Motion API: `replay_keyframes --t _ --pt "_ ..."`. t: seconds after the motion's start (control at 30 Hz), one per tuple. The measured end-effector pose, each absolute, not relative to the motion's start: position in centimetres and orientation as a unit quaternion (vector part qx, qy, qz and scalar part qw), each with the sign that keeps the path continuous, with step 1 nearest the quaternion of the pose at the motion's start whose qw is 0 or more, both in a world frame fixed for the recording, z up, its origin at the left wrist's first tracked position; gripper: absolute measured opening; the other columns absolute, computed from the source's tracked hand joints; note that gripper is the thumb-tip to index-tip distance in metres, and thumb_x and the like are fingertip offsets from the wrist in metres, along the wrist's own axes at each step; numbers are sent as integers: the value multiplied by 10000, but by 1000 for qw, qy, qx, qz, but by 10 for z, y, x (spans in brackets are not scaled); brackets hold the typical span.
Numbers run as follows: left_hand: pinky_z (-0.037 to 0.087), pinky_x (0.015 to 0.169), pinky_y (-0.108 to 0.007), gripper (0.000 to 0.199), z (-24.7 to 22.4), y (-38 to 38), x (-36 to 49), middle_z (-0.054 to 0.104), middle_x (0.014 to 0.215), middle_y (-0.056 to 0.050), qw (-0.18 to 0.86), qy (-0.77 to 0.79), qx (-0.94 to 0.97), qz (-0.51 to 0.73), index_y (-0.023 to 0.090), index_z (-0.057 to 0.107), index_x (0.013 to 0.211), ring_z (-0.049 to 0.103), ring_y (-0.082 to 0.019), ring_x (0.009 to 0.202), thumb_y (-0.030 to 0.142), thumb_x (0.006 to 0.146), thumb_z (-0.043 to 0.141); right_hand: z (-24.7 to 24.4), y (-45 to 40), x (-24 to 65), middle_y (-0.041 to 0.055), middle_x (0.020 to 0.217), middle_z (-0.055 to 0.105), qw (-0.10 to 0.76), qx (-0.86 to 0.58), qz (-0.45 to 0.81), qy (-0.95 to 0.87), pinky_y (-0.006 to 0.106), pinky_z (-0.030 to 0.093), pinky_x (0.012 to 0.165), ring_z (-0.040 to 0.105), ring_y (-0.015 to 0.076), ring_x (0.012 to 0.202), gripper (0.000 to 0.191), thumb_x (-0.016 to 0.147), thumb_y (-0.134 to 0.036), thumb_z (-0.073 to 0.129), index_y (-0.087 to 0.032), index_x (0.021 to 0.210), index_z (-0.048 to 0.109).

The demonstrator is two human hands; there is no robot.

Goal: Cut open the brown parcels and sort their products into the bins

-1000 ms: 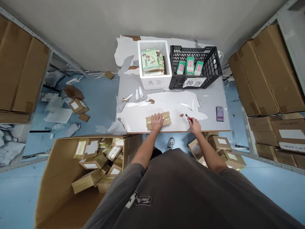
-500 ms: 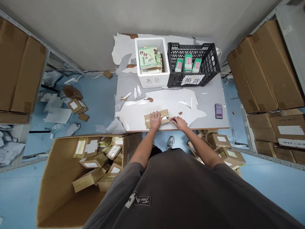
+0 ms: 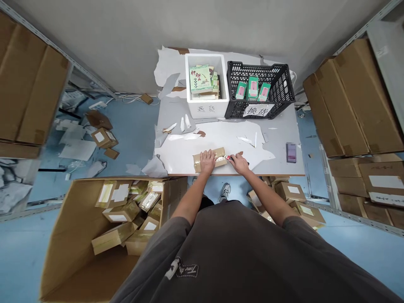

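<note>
A small taped cardboard box (image 3: pixel 197 163) lies near the table's front edge, with a white striped patch on its right part. My left hand (image 3: pixel 207 160) rests over its middle, fingers across the top, holding it against the table. In my right hand (image 3: pixel 239 163), fingers closed, is a red-and-black box cutter (image 3: pixel 229 158). Its front end is at the box's right end; whether the blade touches the cardboard is too small to tell.
Behind stand a white foam box (image 3: pixel 206 110) of packages and a black crate (image 3: pixel 279 106) with green-and-pink boxes. Paper scraps (image 3: pixel 184 123) and a phone (image 3: pixel 291 152) lie on the table (image 3: pixel 280 134). A large carton (image 3: pixel 67 235) of parcels stands left; shelved cartons (image 3: pixel 347 101) line the right.
The box cutter has moved slightly right along the box, to its right end. My left hand stays on the box. The whole view has shifted a little.
</note>
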State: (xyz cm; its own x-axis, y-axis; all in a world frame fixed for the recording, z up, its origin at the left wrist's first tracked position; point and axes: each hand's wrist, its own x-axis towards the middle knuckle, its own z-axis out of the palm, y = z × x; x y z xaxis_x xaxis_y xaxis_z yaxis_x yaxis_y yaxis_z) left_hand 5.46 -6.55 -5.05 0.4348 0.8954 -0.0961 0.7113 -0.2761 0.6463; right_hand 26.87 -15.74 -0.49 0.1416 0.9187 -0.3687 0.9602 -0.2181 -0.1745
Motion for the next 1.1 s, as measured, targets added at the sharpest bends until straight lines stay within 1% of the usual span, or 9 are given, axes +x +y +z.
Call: replay_keyframes --t 0.23,0.5,0.67,0.83,0.9,0.97,1.0,1.03,1.1 --pt "98 1422 -653 433 -53 -70 54 578 1687 -164 351 512 767 163 214 756 1459 393 -400 1667 392 1095 603 -27 -169 252 156 1249 649 4 787 -178 591 325 413 847 575 298 1130 451 1208 -500 408 -223 1454 665" --pt "83 1426 -642 385 -54 -68 55 594 1676 -148 377 520 746 176 239 790 1402 386 -395 1673 389 1066 675 -40 -175 249 157 1216 643 -29 813 -167 558 333 406 852 560 302 1109 436 1195 -519 444 -223 1413 678" --pt "90 1423 -659 403 -53 -71 56 593 1676 -150 365 519 753 172 245 783 1421 393 -398 1672 414 1073 670 -43 -186 235 157 1247 646 -50 854 -171 489 340 418 865 578 294 1102 433 1200 -499 433 -219 1448 650" --pt "106 1427 -646 408 -53 -74 58 597 1672 -156 364 507 761 178 235 782 1422 412 -392 1664 413 1067 686 -39 -185 230 161 1256 663 -69 854 -189 480 356 439 908 602 304 1131 409 1179 -498 492 -229 1438 659" --pt "112 1425 -649 404 -53 -73 55 607 1660 -164 353 510 764 179 222 784 1416 425 -392 1656 407 1074 671 -31 -191 248 155 1233 677 -98 878 -198 426 364 454 905 621 304 1112 388 1167 -497 501 -239 1403 671" --pt "119 1418 -666 406 -52 -68 50 609 1658 -167 324 537 759 173 212 780 1418 432 -394 1650 403 1096 622 -18 -207 283 161 1185 692 -127 921 -196 313 387 470 868 646 312 1051 378 1167 -470 449 -239 1357 681" --pt "127 1415 -671 413 -51 -65 47 608 1658 -169 307 554 755 170 207 776 1423 435 -396 1648 403 1103 603 -10 -219 306 195 1170 693 -124 934 -186 278 417 473 835 653 333 1011 426 1175 -430 359 -208 1368 668" --pt "137 1413 -671 419 -51 -63 44 608 1658 -170 292 568 751 166 203 772 1428 440 -398 1644 405 1107 592 -2 -232 329 232 1188 685 -119 942 -174 260 456 473 842 653 360 1014 452 1169 -403 323 -184 1380 658" --pt "165 1410 -662 422 -50 -59 38 611 1655 -169 274 578 752 159 201 772 1427 463 -400 1628 404 1107 587 9 -255 366 218 1219 689 -132 939 -154 277 489 477 890 661 378 1047 391 1133 -433 425 -226 1356 670"
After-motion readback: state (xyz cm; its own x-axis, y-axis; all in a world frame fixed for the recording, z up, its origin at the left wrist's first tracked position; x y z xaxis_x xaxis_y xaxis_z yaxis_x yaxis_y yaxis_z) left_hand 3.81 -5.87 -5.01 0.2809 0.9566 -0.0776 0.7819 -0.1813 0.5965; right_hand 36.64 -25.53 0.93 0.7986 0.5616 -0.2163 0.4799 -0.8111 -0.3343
